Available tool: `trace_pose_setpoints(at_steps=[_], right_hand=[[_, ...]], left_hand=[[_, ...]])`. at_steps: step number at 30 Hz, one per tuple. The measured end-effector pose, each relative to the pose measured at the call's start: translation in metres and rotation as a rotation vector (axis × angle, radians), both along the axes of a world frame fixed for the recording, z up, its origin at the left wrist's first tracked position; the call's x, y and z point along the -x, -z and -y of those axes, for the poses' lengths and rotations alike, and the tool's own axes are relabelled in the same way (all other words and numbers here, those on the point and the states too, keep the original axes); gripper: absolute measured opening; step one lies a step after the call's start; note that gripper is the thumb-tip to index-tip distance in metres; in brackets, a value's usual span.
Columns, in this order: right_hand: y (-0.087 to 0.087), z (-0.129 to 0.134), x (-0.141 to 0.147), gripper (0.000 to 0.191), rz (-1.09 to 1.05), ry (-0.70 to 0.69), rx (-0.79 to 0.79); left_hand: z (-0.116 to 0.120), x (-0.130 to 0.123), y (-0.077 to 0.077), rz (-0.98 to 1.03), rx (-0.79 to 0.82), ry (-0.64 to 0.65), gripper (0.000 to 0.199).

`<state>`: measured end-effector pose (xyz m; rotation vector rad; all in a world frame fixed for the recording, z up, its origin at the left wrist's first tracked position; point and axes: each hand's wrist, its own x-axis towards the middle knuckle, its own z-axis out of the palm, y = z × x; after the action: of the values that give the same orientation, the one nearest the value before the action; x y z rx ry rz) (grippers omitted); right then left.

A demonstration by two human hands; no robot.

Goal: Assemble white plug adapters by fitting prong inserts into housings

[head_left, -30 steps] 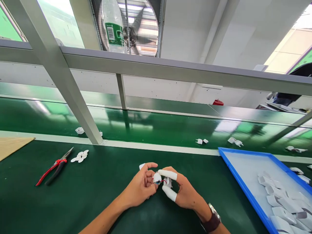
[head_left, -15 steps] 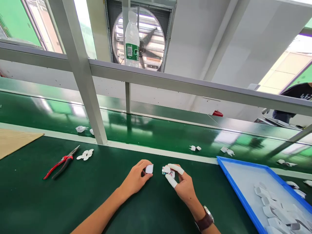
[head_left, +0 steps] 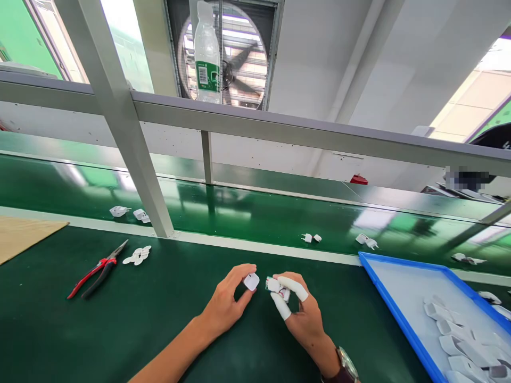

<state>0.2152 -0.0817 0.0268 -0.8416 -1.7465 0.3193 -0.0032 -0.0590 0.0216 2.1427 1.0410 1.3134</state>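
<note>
Factory line: conveyor belt (head_left: pixel 255 218)

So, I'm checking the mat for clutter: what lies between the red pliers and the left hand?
Head view: only bare green mat lies between the pliers and the left hand; small white pieces sit just behind that stretch.

Both forearms reach in from the near edge of the bench (head_left: pixel 80 330), hands almost meeting at its middle. The left hand (head_left: pixel 225 306) pinches with thumb and curled fingers (head_left: pixel 239 272). The right hand (head_left: pixel 305 319), watch on its wrist, wears white finger cots and seems to pinch likewise.
</note>
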Motion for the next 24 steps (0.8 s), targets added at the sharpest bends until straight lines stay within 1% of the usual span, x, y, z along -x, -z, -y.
trace_pose_setpoints(at_steps=[2, 4, 7, 9, 13, 17, 24], right_hand=[[-0.001, 0.001, 0.002, 0.045, 0.019, -0.037, -0.059], [-0.002, 0.003, 0.004, 0.051, 0.040, -0.058, -0.100], [-0.005, 0.006, 0.006, 0.055, 0.060, -0.062, -0.157], [-0.007, 0.007, 0.008, 0.057, 0.075, -0.051, -0.194], [-0.012, 0.006, 0.009, 0.058, 0.106, -0.033, -0.248], [-0.011, 0.004, 0.007, 0.058, 0.137, -0.025, -0.248], [-0.007, 0.005, 0.004, 0.063, 0.171, -0.008, -0.217]], left_hand=[[0.000, 0.000, -0.001, -0.013, -0.048, 0.003, 0.036], [0.002, 0.000, -0.002, -0.011, -0.034, 0.013, 0.037], [0.005, -0.001, -0.003, 0.013, 0.077, 0.044, 0.041], [0.007, -0.001, -0.006, 0.023, 0.161, 0.092, 0.040], [0.007, 0.000, -0.011, 0.045, 0.206, 0.211, 0.035], [0.006, 0.001, -0.014, 0.040, 0.209, 0.251, 0.037], [0.008, 0.003, -0.018, -0.017, 0.171, 0.238, 0.039]])
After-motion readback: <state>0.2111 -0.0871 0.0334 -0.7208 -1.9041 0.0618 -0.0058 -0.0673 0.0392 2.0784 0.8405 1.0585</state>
